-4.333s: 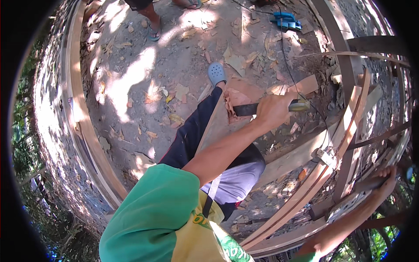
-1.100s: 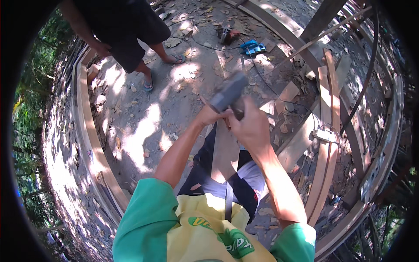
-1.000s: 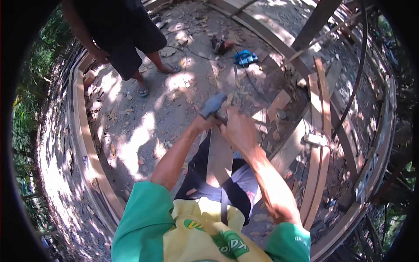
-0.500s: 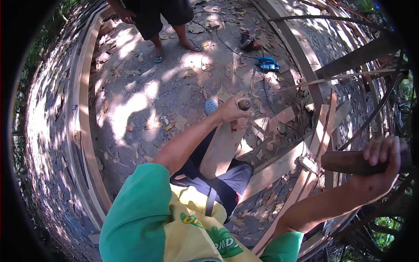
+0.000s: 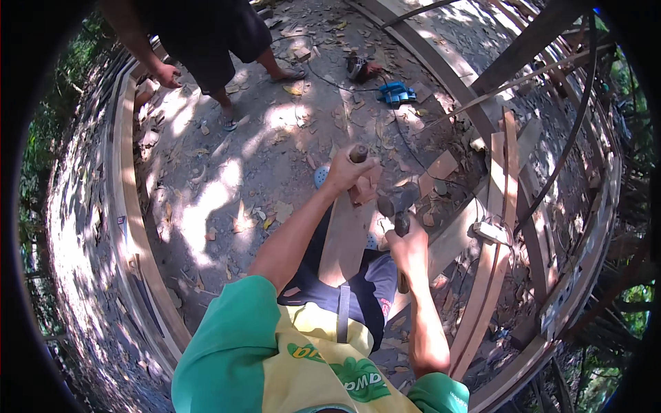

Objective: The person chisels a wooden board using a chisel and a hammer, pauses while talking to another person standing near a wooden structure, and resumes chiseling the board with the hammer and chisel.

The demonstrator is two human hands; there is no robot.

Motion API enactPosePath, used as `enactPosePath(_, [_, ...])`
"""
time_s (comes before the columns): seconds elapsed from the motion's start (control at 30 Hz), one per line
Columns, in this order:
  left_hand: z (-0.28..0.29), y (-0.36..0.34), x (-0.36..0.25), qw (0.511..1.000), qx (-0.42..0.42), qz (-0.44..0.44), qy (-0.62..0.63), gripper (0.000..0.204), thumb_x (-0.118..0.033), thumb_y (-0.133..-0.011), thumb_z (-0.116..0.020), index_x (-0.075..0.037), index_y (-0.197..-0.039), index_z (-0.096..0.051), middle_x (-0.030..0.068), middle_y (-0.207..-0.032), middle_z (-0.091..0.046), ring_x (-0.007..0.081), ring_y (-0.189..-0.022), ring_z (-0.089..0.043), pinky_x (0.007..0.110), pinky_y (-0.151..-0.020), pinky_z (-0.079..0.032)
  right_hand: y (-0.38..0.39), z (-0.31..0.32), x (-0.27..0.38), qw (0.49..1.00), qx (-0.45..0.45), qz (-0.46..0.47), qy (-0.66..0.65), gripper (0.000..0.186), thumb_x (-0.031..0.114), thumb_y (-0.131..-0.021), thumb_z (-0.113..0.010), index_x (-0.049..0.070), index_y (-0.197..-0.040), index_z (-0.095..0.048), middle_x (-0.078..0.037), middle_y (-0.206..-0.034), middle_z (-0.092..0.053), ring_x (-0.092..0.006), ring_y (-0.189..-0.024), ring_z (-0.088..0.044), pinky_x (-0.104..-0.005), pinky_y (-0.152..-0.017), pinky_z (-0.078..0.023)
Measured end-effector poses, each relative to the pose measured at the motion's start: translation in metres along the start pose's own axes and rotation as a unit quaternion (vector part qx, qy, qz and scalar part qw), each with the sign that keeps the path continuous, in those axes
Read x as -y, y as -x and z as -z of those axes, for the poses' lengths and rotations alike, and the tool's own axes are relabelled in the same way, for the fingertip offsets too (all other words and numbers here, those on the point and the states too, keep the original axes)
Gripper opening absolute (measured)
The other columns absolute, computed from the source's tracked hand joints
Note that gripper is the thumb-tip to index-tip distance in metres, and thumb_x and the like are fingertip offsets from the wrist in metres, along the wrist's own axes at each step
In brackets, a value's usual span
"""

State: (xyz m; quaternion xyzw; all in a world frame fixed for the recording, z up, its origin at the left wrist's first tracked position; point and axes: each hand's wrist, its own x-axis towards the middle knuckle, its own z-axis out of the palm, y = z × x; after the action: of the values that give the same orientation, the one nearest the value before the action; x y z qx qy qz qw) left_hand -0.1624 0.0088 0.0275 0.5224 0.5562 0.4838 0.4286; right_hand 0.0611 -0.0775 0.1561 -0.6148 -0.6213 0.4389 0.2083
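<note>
My left hand (image 5: 344, 172) is wrapped round the upright wooden handle of a chisel (image 5: 358, 153), whose blade is hidden behind the fingers. Under that hand a pale timber (image 5: 342, 237) runs from between my legs, and a reddish cut surface shows near its far end. To the right of the timber, my right hand (image 5: 409, 244) grips a hammer (image 5: 386, 206) by its handle. The hammer's dark, rounded head is close to the chisel but apart from its handle, and a short length of handle sticks out below my fist.
Another person's bare hand (image 5: 167, 76) and legs are at the upper left. A blue power tool (image 5: 397, 93) with a cord lies on the leaf-strewn ground ahead. Long planks (image 5: 492, 255) lie on the right, and a timber beam (image 5: 134, 199) borders the left.
My right hand has swung the hammer from the far right in beside the chisel. My left hand keeps its hold on the chisel. The other person has come nearer, and the view has shifted.
</note>
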Motion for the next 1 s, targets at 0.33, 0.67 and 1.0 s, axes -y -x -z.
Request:
enactPosePath(0.33, [0.035,-0.036,-0.023,0.967,-0.209,-0.019,0.143,0.023,-0.024,-0.084,-0.080,-0.007,-0.085,-0.064,-0.0040,-0.065,-0.055,0.0075,-0.056,-0.052,0.027,-0.055,-0.045,0.119,-0.018,-0.176,0.946,0.014,-0.217,-0.238,0.013,0.005,-0.081,-0.069,0.004,-0.086,-0.057,-0.002,-0.056,-0.053,-0.0122,-0.046,-0.055,-0.0289,-0.044,-0.045])
enactPosePath(0.67, [0.027,-0.029,0.015,0.968,-0.015,0.143,-0.206,0.056,-0.045,-0.078,-0.083,-0.007,-0.117,-0.070,0.0100,-0.108,-0.071,0.0217,-0.102,-0.065,0.036,-0.093,-0.049,-0.072,-0.017,-0.145,0.994,0.029,-0.012,-0.105,0.036,0.028,-0.080,-0.078,-0.002,-0.097,-0.067,-0.011,-0.080,-0.069,-0.0213,-0.074,-0.064,-0.0389,-0.070,-0.051])
enactPosePath(1.0, [0.021,-0.037,0.087,0.984,-0.046,0.145,-0.089,0.054,-0.051,-0.080,-0.079,-0.008,-0.112,-0.073,0.0127,-0.102,-0.074,0.0256,-0.093,-0.069,0.038,-0.086,-0.051,-0.285,-0.099,-0.100,0.981,0.132,0.126,-0.062,0.051,0.047,-0.077,-0.078,0.004,-0.103,-0.071,-0.022,-0.093,-0.072,-0.0398,-0.091,-0.070,-0.0477,-0.079,-0.052])
